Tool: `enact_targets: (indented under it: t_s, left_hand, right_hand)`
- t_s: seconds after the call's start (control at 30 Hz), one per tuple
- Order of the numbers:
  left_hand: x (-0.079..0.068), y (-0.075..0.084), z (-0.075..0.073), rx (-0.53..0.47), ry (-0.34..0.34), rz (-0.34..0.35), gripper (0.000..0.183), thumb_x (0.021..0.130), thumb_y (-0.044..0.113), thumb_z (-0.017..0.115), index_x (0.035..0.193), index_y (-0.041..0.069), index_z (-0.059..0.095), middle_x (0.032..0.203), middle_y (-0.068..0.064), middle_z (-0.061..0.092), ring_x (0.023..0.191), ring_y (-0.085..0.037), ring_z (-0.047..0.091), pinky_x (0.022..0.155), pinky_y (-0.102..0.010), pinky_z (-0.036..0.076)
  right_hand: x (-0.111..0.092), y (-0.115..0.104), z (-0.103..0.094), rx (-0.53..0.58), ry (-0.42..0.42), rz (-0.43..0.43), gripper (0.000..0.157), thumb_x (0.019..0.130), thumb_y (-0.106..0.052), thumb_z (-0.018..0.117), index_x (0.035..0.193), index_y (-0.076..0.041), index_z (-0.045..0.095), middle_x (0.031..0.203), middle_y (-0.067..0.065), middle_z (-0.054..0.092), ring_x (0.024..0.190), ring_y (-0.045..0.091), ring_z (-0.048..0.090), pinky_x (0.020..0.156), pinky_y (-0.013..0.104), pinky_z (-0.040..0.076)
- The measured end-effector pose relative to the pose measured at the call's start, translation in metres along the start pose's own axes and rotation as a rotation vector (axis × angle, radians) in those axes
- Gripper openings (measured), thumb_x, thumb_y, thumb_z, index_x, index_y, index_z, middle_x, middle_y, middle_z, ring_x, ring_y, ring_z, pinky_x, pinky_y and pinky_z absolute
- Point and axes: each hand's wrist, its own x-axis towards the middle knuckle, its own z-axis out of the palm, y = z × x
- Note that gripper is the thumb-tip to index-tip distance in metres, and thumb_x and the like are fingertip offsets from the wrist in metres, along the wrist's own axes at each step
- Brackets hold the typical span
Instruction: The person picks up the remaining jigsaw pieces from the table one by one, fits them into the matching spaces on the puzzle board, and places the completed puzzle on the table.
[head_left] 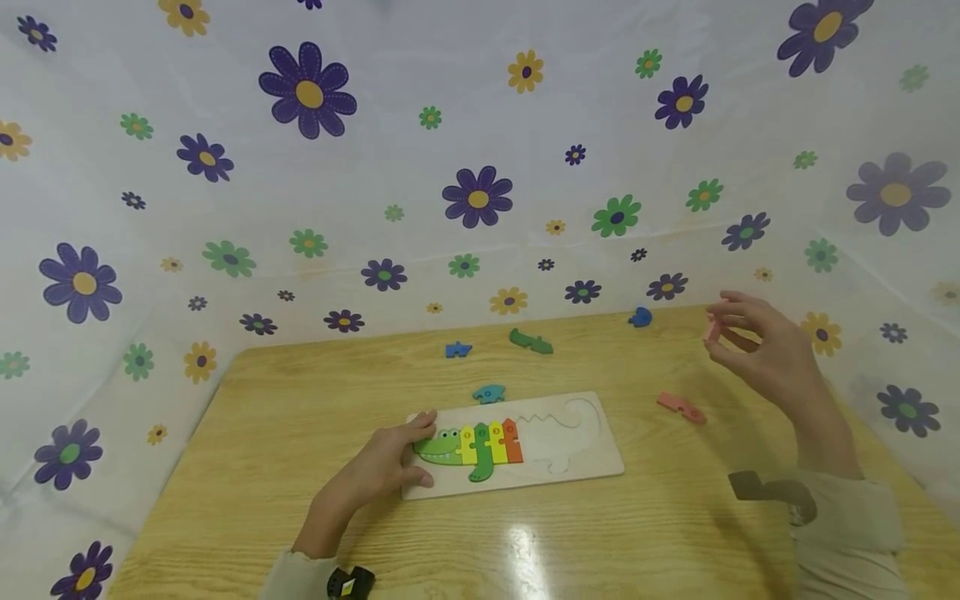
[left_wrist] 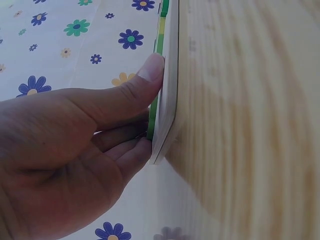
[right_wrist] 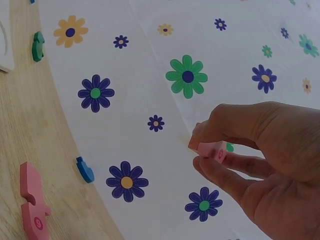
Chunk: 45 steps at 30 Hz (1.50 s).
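My left hand [head_left: 382, 458] rests on the left end of a pale wooden puzzle board [head_left: 585, 467], fingertips and thumb pressing down near the green crocodile-head piece [head_left: 438, 450]. In the left wrist view, the thumb [left_wrist: 135, 87] touches the board's face. Beside the head, yellow, green and orange-red pieces [head_left: 512, 442] fill part of the recess; the tail outline on the right is bare. Raised over the table's right side, my right hand [head_left: 772, 358] pinches a small pink puzzle piece [right_wrist: 212, 150] with a number on it between thumb and fingers.
A longer pink piece [head_left: 681, 407] lies right of the board. Behind the board are a light-blue piece [head_left: 489, 393], a blue piece [head_left: 458, 350], a green piece [head_left: 531, 341] and a rounded blue piece [head_left: 641, 317]. A flowered cloth [head_left: 420, 225] stands around the table's back and sides.
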Motion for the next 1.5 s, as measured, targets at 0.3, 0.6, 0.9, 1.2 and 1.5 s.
enact_targets:
  t_s: [0.3,0.6,0.9,1.2,1.5]
  left_hand:
    - [0.0,0.0,-0.002,-0.014,0.002,0.005,0.077,0.08,0.011,0.086,0.146,-0.008,0.05,0.162,-0.017,0.035,0.151,-0.034,0.029,0.121,-0.047,0.028]
    - [0.0,0.0,-0.003,-0.009,0.0,0.004,0.077,0.081,0.011,0.085,0.146,-0.007,0.049,0.162,-0.016,0.034,0.152,-0.033,0.028,0.121,-0.047,0.028]
    - [0.0,0.0,-0.003,-0.015,-0.008,0.0,0.077,0.08,0.011,0.085,0.146,-0.008,0.049,0.162,-0.016,0.034,0.151,-0.033,0.028,0.121,-0.048,0.028]
    - [-0.001,0.001,-0.003,-0.015,-0.011,-0.001,0.078,0.08,0.011,0.086,0.146,-0.008,0.049,0.162,-0.016,0.034,0.151,-0.033,0.028,0.121,-0.047,0.029]
    - [0.0,0.0,-0.002,-0.014,-0.008,0.004,0.078,0.08,0.011,0.086,0.146,-0.008,0.05,0.162,-0.017,0.035,0.151,-0.032,0.029,0.121,-0.047,0.028]
  right_hand:
    - [0.0,0.0,0.0,0.025,-0.039,0.008,0.041,0.086,0.006,0.076,0.125,0.005,0.065,0.145,0.022,0.051,0.104,-0.015,0.052,0.086,0.004,0.047]
    - [0.002,-0.005,0.008,0.062,-0.075,-0.056,0.039,0.084,0.011,0.076,0.122,0.005,0.066,0.144,0.021,0.052,0.105,-0.014,0.054,0.087,0.006,0.048]
    - [0.001,-0.009,0.012,0.087,-0.096,-0.099,0.038,0.082,0.014,0.076,0.118,0.006,0.066,0.142,0.025,0.054,0.105,-0.016,0.054,0.087,0.006,0.047]
    - [0.001,-0.01,0.017,0.111,-0.12,-0.138,0.037,0.08,0.017,0.076,0.115,0.007,0.067,0.14,0.027,0.056,0.106,-0.014,0.057,0.088,0.008,0.049]
    - [0.003,-0.014,0.02,0.106,-0.134,-0.159,0.036,0.08,0.017,0.077,0.113,0.005,0.068,0.138,0.025,0.058,0.108,-0.015,0.056,0.088,0.008,0.049]
